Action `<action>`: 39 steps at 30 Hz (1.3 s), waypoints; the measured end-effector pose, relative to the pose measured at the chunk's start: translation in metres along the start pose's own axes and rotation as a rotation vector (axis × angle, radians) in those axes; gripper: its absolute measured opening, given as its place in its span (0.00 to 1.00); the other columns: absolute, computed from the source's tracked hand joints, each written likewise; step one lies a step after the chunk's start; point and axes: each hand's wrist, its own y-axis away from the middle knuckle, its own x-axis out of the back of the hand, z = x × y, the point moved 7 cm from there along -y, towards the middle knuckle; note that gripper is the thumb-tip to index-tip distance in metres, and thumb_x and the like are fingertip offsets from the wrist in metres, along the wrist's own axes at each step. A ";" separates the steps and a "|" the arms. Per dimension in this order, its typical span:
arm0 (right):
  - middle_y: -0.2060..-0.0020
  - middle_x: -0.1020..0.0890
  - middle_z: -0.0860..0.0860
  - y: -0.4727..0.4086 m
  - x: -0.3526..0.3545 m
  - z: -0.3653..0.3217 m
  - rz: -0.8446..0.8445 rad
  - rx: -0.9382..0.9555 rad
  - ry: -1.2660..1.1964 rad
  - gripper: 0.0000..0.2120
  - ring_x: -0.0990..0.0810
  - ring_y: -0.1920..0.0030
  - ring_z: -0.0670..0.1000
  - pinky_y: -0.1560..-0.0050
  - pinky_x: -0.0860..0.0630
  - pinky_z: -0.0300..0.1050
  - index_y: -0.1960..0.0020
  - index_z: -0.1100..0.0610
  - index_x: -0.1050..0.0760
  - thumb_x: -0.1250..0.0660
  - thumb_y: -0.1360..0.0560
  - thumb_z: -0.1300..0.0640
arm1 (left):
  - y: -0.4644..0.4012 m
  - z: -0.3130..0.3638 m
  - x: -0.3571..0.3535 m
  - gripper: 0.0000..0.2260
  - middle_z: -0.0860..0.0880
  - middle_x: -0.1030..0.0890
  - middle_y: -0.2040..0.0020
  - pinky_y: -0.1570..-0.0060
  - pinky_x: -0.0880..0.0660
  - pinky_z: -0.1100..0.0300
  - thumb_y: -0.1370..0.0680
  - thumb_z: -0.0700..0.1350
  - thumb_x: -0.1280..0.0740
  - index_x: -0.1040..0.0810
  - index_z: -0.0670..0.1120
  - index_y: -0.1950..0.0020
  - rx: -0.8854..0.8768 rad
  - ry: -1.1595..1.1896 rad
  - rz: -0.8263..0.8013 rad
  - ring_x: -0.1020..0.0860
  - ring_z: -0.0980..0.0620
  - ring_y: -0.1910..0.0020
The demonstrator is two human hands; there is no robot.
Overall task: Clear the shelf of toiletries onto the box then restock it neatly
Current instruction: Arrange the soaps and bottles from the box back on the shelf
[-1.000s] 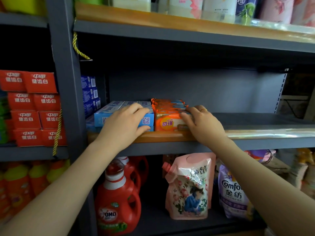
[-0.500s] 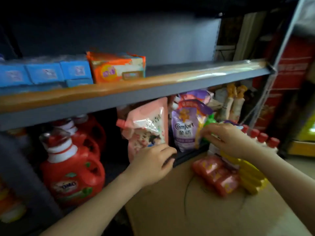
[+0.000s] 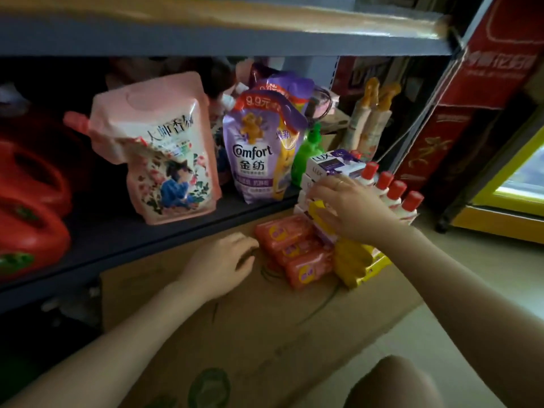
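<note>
A flat cardboard box [image 3: 235,334] lies on the floor in front of the rack. On it are three orange soap packs [image 3: 294,251], a yellow pack [image 3: 353,263], a stack of white and purple LUX soap boxes [image 3: 329,164] and a row of red-capped white bottles [image 3: 394,189]. My left hand [image 3: 220,266] hovers over the cardboard, its loosely curled fingertips at the left edge of the orange packs. My right hand [image 3: 353,210] grips the LUX stack, fingers over the boxes and thumb lower by the yellow pack. The cleared shelf's front edge [image 3: 235,36] runs across the top; its surface is out of view.
On the lower shelf stand red detergent jugs [image 3: 29,225], a pink refill pouch [image 3: 164,160], a purple Comfort pouch [image 3: 259,154], a green bottle [image 3: 309,151] and spray bottles [image 3: 368,119]. A red carton [image 3: 485,83] leans at right. My knee [image 3: 391,384] is at the bottom.
Both hands left the blue and orange boxes on the shelf and dropped to the cardboard box. The view tilted down. My right hand settled on the LUX stack, my left beside the orange packs.
</note>
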 end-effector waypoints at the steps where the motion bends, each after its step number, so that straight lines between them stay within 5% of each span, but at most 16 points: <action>1: 0.42 0.22 0.56 0.002 0.002 0.020 -0.028 -0.036 -0.037 0.17 0.25 0.42 0.60 0.44 0.27 0.54 0.39 0.57 0.25 0.41 0.24 0.53 | -0.006 0.005 -0.001 0.14 0.55 0.25 0.42 0.57 0.31 0.64 0.21 0.48 0.39 0.26 0.51 0.36 0.004 -0.005 0.006 0.25 0.56 0.48; 5: 0.39 0.24 0.55 0.006 -0.016 0.071 -0.342 -0.026 -0.160 0.19 0.27 0.39 0.56 0.39 0.31 0.50 0.34 0.57 0.29 0.36 0.24 0.54 | -0.034 0.029 0.003 0.13 0.52 0.22 0.45 0.60 0.25 0.58 0.22 0.48 0.39 0.23 0.48 0.39 -0.004 -0.022 0.087 0.22 0.52 0.50; 10: 0.40 0.26 0.52 0.011 -0.011 0.085 -0.352 0.065 -0.192 0.19 0.26 0.41 0.53 0.40 0.30 0.48 0.36 0.55 0.27 0.35 0.25 0.49 | -0.059 0.062 0.006 0.19 0.52 0.23 0.45 0.57 0.29 0.61 0.25 0.57 0.41 0.24 0.48 0.40 0.052 0.043 0.169 0.24 0.52 0.48; 16: 0.48 0.24 0.50 0.045 -0.013 0.084 -0.438 0.279 -0.197 0.29 0.23 0.52 0.53 0.54 0.24 0.51 0.41 0.51 0.25 0.45 0.30 0.32 | -0.102 0.075 -0.024 0.30 0.54 0.33 0.33 0.41 0.35 0.60 0.29 0.63 0.35 0.35 0.50 0.31 0.261 0.052 0.004 0.34 0.54 0.35; 23: 0.44 0.25 0.52 0.046 -0.022 0.088 -0.458 0.427 -0.191 0.33 0.25 0.46 0.54 0.47 0.26 0.50 0.34 0.51 0.29 0.39 0.32 0.32 | -0.109 0.070 -0.035 0.28 0.53 0.26 0.43 0.58 0.34 0.62 0.33 0.59 0.27 0.29 0.50 0.38 0.523 0.278 -0.023 0.29 0.57 0.49; 28: 0.33 0.30 0.48 0.053 -0.034 0.087 -0.453 0.498 -0.134 0.39 0.33 0.34 0.51 0.35 0.35 0.47 0.27 0.51 0.39 0.35 0.31 0.34 | -0.102 0.065 -0.038 0.25 0.59 0.26 0.53 0.59 0.31 0.66 0.35 0.53 0.24 0.29 0.52 0.43 0.691 0.504 0.052 0.27 0.62 0.57; 34: 0.50 0.19 0.51 0.047 -0.018 0.083 -0.291 0.526 -0.200 0.37 0.21 0.52 0.54 0.52 0.26 0.46 0.37 0.54 0.27 0.35 0.39 0.34 | -0.089 0.063 -0.032 0.17 0.47 0.21 0.54 0.56 0.30 0.58 0.35 0.51 0.23 0.26 0.54 0.52 0.741 0.735 0.142 0.24 0.51 0.56; 39: 0.47 0.20 0.49 0.015 0.042 0.095 -0.181 0.474 -0.558 0.37 0.23 0.50 0.45 0.51 0.28 0.37 0.36 0.55 0.28 0.34 0.39 0.36 | -0.082 0.077 0.028 0.09 0.53 0.19 0.59 0.54 0.25 0.53 0.29 0.46 0.30 0.26 0.55 0.52 0.603 0.762 0.362 0.21 0.53 0.58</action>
